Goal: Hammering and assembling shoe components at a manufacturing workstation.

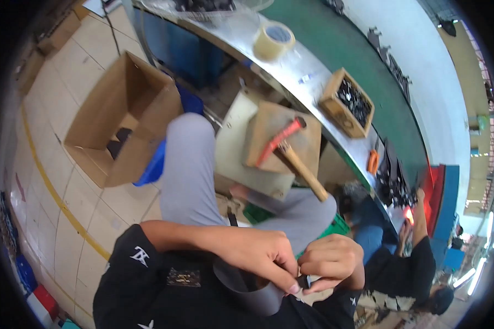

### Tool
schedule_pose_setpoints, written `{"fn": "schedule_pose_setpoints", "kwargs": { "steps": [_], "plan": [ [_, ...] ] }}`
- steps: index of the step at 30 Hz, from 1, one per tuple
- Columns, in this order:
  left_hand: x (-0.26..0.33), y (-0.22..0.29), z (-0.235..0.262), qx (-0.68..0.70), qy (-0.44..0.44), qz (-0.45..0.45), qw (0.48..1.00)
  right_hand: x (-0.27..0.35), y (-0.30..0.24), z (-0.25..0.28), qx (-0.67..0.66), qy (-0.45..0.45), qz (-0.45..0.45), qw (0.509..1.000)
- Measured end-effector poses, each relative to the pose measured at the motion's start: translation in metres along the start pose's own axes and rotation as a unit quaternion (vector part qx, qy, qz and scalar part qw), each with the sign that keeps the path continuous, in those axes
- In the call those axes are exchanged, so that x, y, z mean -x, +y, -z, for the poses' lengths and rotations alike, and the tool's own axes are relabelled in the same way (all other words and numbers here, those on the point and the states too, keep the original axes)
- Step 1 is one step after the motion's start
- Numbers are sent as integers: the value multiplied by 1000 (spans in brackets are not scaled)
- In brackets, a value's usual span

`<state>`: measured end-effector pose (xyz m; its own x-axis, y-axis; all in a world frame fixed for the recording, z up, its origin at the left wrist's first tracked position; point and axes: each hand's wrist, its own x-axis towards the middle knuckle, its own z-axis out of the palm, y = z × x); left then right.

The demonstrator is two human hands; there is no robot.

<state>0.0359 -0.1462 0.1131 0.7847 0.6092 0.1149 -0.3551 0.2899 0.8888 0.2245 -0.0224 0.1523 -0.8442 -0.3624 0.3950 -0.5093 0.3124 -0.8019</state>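
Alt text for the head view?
Left hand and right hand, bare, meet at a small dark piece, beside a curved dark strap. Beyond, a wooden-handled tool lies on a tan block, right of an open cardboard box.

Your left forearm [186,237] came in from the left, bare below its sleeve [127,263], and ran almost level across the front of your torso [203,307]. Your left hand [266,260] was turned knuckles up, its thumb [284,278] and forefinger drawn together in a pinch. Your right hand [330,262] sat just beside it, fingers curled inward, thumb [322,284] pointing toward the left one. Both wrists were bent in. Your left leg [189,164] stretched forward, while your right leg [304,216] was bent out sideways.
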Motion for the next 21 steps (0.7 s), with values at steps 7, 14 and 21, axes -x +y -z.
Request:
{"fn": "schedule_pose_setpoints", "kwargs": {
  "steps": [7,14,21],
  "plan": [
    [35,85,76,-496,628,-238,550,53,8,9,360,297,-276,840],
    [118,195,199,-571,783,-136,207,120,46,-4,224,562,-380,699],
    [64,57,218,-512,721,11,467,181,112,-25,-73,721,-345,596]
  ]
}}
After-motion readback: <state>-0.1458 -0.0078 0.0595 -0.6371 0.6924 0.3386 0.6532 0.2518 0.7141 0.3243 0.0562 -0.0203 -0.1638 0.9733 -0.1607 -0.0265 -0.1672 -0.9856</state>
